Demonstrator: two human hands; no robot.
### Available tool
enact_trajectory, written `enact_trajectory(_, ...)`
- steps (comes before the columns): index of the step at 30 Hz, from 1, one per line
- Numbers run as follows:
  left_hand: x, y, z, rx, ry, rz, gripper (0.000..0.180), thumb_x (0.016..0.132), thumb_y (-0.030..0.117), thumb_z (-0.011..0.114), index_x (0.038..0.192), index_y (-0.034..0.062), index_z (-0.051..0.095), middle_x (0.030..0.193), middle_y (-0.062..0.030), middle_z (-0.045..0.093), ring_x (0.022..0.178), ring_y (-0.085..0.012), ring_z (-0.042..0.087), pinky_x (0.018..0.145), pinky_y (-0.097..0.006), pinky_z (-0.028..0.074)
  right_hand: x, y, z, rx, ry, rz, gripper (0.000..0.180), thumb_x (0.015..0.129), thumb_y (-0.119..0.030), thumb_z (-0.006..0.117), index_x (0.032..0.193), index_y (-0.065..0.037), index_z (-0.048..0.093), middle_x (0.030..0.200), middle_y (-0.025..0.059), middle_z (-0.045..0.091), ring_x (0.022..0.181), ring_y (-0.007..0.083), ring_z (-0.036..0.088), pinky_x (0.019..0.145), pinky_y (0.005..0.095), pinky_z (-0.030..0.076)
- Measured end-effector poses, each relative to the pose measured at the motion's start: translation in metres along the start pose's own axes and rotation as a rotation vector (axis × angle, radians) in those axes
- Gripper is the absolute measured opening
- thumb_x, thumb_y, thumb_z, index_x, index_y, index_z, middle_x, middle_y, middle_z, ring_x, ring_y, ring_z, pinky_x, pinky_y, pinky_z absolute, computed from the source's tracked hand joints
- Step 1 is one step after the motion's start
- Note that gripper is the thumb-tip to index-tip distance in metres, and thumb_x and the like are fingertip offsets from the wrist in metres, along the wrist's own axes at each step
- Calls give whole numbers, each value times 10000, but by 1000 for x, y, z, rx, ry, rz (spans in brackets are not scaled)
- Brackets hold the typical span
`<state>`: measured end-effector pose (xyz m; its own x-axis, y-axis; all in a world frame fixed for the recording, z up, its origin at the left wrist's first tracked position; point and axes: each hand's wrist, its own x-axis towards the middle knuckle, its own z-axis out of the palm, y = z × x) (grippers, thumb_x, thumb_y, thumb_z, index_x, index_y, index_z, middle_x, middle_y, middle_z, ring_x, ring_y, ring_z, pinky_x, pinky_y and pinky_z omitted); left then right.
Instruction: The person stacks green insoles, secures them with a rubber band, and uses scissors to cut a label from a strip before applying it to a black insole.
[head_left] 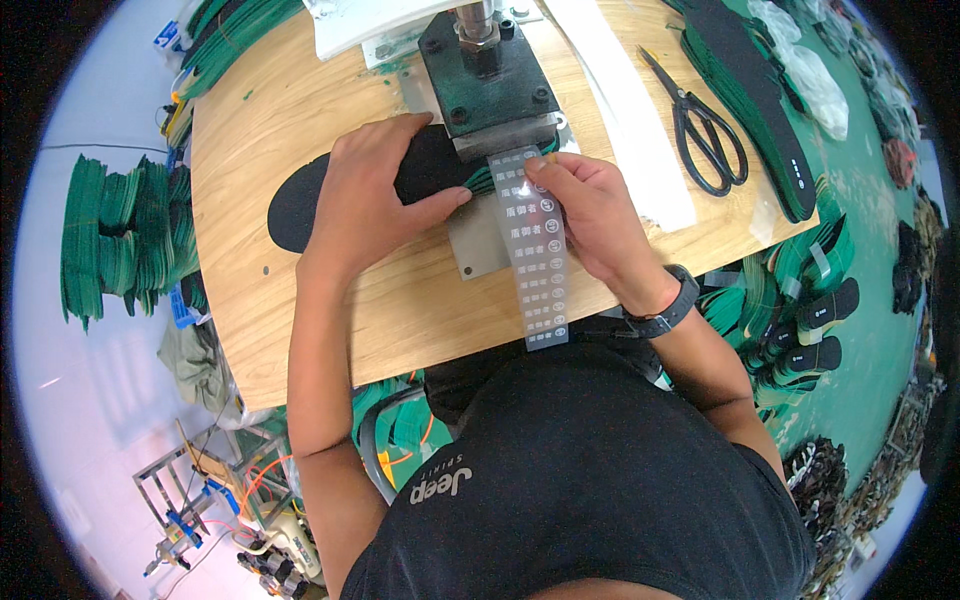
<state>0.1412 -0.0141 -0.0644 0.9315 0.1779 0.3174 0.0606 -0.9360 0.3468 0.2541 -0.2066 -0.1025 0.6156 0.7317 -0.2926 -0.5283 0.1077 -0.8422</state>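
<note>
My left hand point(372, 190) lies flat on a black shoe insole point(300, 200) on the wooden table point(270, 110), pressing it under the dark metal press head point(487, 85). My right hand point(590, 215) pinches the upper end of a clear film strip with printed white marks point(538, 265), holding it against the insole's green edge just below the press head. The strip hangs down over a grey metal base plate point(478, 245) toward my body.
Black scissors point(705, 125) lie to the right on the table beside a white strip point(630, 110). A stack of black and green insoles point(745, 90) sits at the far right; more green piles point(110, 235) lie on the floor left and right.
</note>
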Motion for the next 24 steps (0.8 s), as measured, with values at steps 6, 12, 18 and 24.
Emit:
enact_trajectory(6,-2,-4,3,-111,50,65,459,656,252,837,997,53,605,1181,-136,614,1089,-329,556,955,-400,407,0,2,0,-5,0,-30,216,947,-176,591,817,-17,659,698,-7,621,575,45,529,516,200,407)
enact_trajectory(12,-6,-4,1,-110,69,20,419,656,252,836,957,70,609,1176,-129,622,1076,-328,562,948,-398,408,-9,-10,7,-8,39,-8,260,943,-219,598,764,-36,645,680,-6,615,547,48,516,495,199,385)
enact_trajectory(18,-5,-4,1,-98,62,18,429,645,261,840,956,71,613,1173,-124,629,1076,-325,572,944,-396,412,-8,-2,0,-8,39,-25,275,938,-225,602,733,-46,643,644,-13,603,519,40,491,467,192,361)
enact_trajectory(24,-5,-3,1,-104,79,43,422,642,262,842,950,70,626,1171,-122,631,1086,-318,575,941,-393,417,-9,1,-1,-51,29,-55,254,929,-199,614,728,-47,644,628,-14,597,504,36,488,447,188,350)
